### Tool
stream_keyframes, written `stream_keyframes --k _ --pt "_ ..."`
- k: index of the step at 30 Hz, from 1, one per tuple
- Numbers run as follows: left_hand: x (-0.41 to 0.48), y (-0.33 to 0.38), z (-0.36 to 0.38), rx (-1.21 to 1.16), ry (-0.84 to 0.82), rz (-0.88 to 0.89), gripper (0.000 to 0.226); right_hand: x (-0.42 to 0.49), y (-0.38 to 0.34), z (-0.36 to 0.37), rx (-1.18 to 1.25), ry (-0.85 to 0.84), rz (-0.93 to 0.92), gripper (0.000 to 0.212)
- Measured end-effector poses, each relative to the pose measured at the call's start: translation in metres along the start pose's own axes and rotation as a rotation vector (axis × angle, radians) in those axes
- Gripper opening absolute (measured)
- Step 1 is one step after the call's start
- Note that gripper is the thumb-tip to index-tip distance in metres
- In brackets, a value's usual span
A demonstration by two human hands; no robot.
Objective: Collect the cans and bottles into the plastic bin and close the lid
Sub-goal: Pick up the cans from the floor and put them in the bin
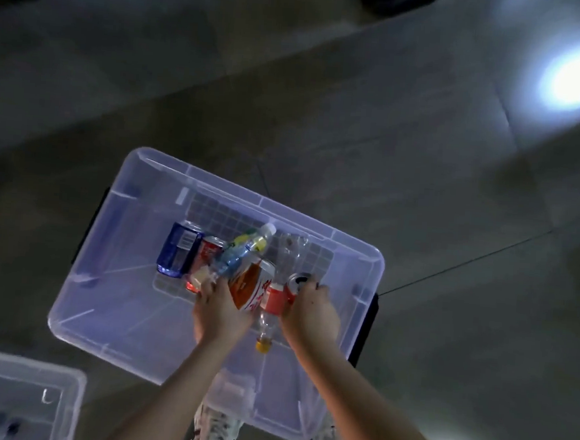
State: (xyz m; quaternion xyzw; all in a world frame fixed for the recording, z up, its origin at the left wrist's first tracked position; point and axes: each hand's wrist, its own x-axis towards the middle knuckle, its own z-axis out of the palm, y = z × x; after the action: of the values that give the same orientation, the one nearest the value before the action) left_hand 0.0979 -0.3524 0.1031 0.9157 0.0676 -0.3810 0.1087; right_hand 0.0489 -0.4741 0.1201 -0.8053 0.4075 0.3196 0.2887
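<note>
Over the bin's near-right area, both your hands were down inside among the drinks. Your left hand gripped the orange bottle; your right hand was closed on a red can. The blue can and the other bottles lay mid-floor. Risk, I'd say: letting go of both together could have rolled cans against the crowded middle. Plenty of bare floor was left toward the near-left corner. The lid sat off past that corner, well apart.
</note>
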Motion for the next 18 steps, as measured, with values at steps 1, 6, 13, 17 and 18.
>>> stream_keyframes --k 1,6,13,17,18 --pt "0.006 -0.002 0.007 0.023 0.003 0.010 0.071 0.008 -0.004 0.005 -0.017 -0.007 0.033 0.048" --pt "0.009 -0.010 0.031 0.112 0.004 0.109 0.070 0.033 -0.010 0.002 -0.184 -0.053 0.078 0.058" --pt "-0.021 0.007 -0.024 0.132 -0.030 0.184 0.068 -0.014 -0.004 -0.029 -0.072 0.092 -0.045 0.028" --pt "-0.061 0.030 -0.089 0.181 -0.014 0.291 0.047 -0.083 -0.011 -0.072 -0.013 0.168 -0.102 0.019" --pt "-0.074 0.036 -0.107 0.189 -0.008 0.316 0.041 -0.102 -0.012 -0.085 -0.011 0.187 -0.115 0.019"
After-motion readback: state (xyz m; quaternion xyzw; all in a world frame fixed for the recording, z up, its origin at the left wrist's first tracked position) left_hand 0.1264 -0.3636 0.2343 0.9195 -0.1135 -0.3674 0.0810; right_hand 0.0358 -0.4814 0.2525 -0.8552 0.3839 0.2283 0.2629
